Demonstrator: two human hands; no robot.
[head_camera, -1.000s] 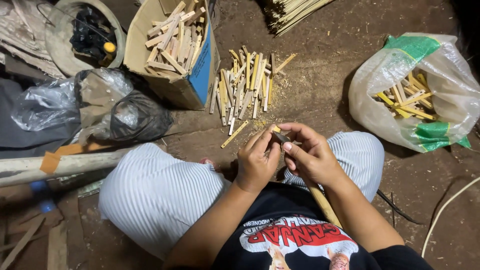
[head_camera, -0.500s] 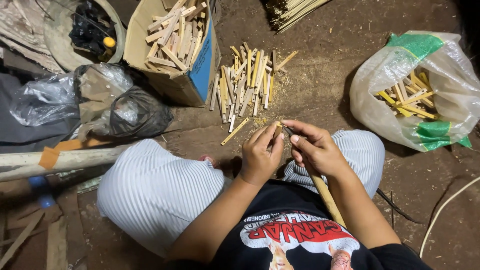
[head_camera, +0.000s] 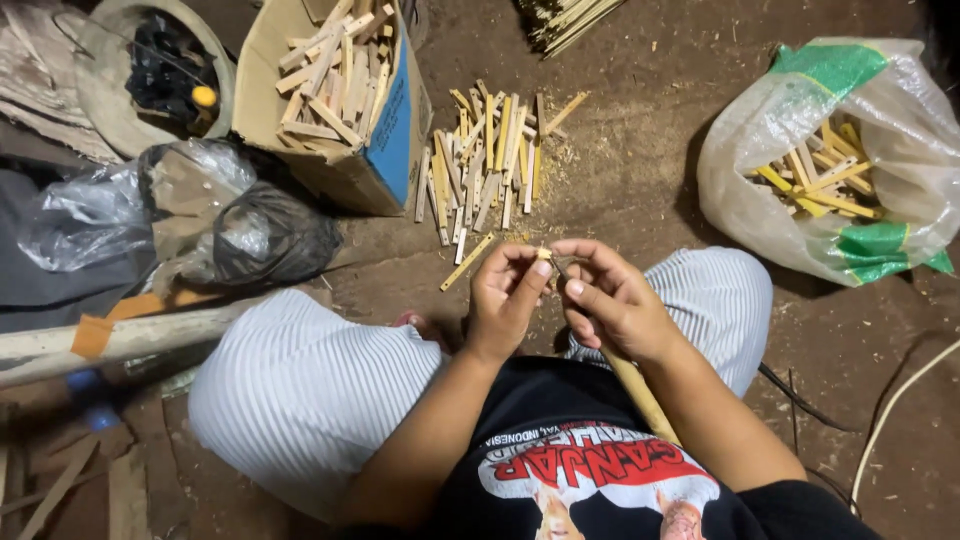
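Note:
I sit cross-legged on an earth floor in striped trousers. My left hand (head_camera: 508, 305) pinches a short bamboo piece (head_camera: 544, 254) by its end. My right hand (head_camera: 612, 303) grips a knife with a long wooden handle (head_camera: 640, 395) that runs back along my forearm; its dark blade (head_camera: 556, 268) rests against the bamboo piece. Both hands meet just above my knees. A pile of cut bamboo slats (head_camera: 487, 165) lies on the ground right in front of my hands.
A cardboard box (head_camera: 335, 90) full of slats stands at the upper left. A clear plastic sack (head_camera: 835, 160) with yellow slats sits at right. Black and clear bags (head_camera: 240, 225), a round basin (head_camera: 150, 75), a wooden pole (head_camera: 120, 335) and thin bamboo sticks (head_camera: 565, 18) surround me.
My hands have shifted slightly, with the blade working along the end of the bamboo piece. My head tilted a little, so the scene slid up.

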